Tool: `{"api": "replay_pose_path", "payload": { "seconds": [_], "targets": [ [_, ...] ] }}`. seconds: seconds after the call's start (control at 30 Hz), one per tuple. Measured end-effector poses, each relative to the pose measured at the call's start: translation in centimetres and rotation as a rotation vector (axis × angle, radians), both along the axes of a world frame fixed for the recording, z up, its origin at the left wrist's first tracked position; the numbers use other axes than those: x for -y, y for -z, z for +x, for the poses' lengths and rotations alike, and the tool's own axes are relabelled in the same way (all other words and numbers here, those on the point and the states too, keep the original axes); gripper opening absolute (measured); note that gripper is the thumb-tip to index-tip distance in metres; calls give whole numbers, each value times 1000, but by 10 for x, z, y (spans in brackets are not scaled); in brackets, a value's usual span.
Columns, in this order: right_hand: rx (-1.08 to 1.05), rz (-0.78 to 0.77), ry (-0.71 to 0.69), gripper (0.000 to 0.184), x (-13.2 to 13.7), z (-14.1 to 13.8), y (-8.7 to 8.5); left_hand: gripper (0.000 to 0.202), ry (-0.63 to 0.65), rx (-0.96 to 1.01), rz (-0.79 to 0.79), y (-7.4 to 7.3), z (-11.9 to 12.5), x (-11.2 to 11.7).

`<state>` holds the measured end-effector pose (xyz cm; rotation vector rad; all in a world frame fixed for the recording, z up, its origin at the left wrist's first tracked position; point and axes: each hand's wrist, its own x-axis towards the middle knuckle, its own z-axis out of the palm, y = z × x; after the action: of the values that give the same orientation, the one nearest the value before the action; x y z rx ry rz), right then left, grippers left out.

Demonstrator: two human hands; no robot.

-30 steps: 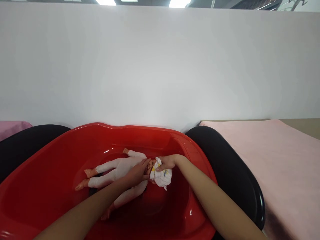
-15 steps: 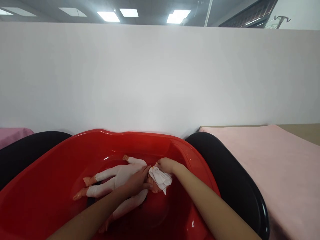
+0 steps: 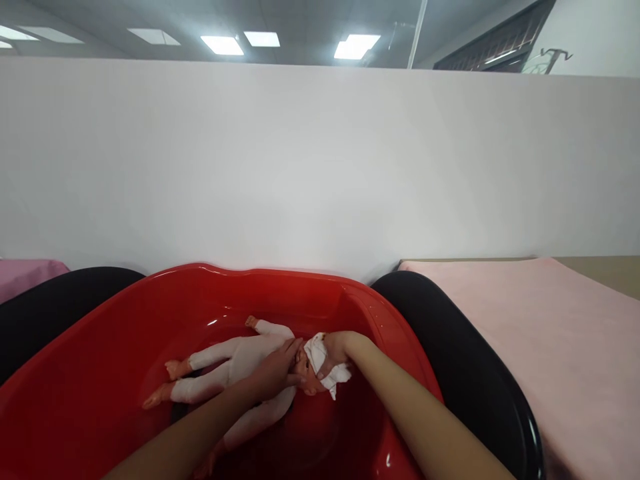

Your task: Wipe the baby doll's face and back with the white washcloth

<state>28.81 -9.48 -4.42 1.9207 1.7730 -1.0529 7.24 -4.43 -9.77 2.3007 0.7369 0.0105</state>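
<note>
A baby doll [image 3: 240,357] with a white cloth body and bare plastic hands and feet lies on its back in a red tub [image 3: 280,279]. Its head [image 3: 303,367] points right. Across the doll's upper chest and neck rests my left hand [image 3: 277,368], fingers and thumb bent about the chin. A white cloth [image 3: 316,350] covers the top of the doll's head. My right hand [image 3: 336,352] presses this cloth against the head, fingers partly hidden in its folds. One of the doll's arms lies partly behind my left forearm.
Black rounded panels [image 3: 450,333] flank the tub. On the right is a surface with a pale pink cover [image 3: 560,347], and a darker pink cover [image 3: 30,275] shows at far left. A white partition [image 3: 320,167] stands right behind the tub.
My right hand has moved from the cloth's upper edge down over its middle, palm on it. The cloth has shifted a little, uncovering more of the doll's face. My left hand stays nearly still.
</note>
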Motion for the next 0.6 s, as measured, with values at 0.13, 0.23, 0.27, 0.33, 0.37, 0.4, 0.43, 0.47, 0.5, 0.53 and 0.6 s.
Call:
{"api": "replay_pose_path", "payload": {
  "seconds": [0.13, 0.23, 0.27, 0.33, 0.37, 0.4, 0.43, 0.47, 0.5, 0.53, 0.6],
  "targets": [
    [85, -94, -95, 67, 1, 1, -2, 94, -2, -7, 10, -5, -2, 1],
    [26, -76, -130, 59, 3, -1, -2, 92, -3, -5, 17, -6, -2, 1],
    [-2, -92, -122, 56, 3, -3, -2, 91, -3, -5, 20, -6, -2, 1],
    [-70, -204, -67, 50, 5, -8, -1, 89, -4, 2, 23, -5, -1, 2],
    [-121, -281, -32, 47, 6, -12, 0, 88, -3, 9, 21, -4, -2, 2],
    [-192, -347, 0, 44, 7, -17, 1, 87, -5, 16, 18, -4, -2, 2],
    [-272, -393, 28, 40, 8, -22, 2, 87, -9, 19, 16, -4, -2, 2],
    [-349, -415, 48, 36, 9, -27, 3, 87, -18, 17, 16, -4, -2, 2],
    [-416, -410, 61, 31, 9, -32, 4, 88, -28, 11, 18, -4, -2, 2],
    [-463, -394, 74, 26, 9, -37, 4, 90, -38, 3, 23, -4, -2, 2],
    [-483, -368, 109, 22, 9, -42, 6, 96, -45, -5, 29, -6, -2, 2]
  ]
}}
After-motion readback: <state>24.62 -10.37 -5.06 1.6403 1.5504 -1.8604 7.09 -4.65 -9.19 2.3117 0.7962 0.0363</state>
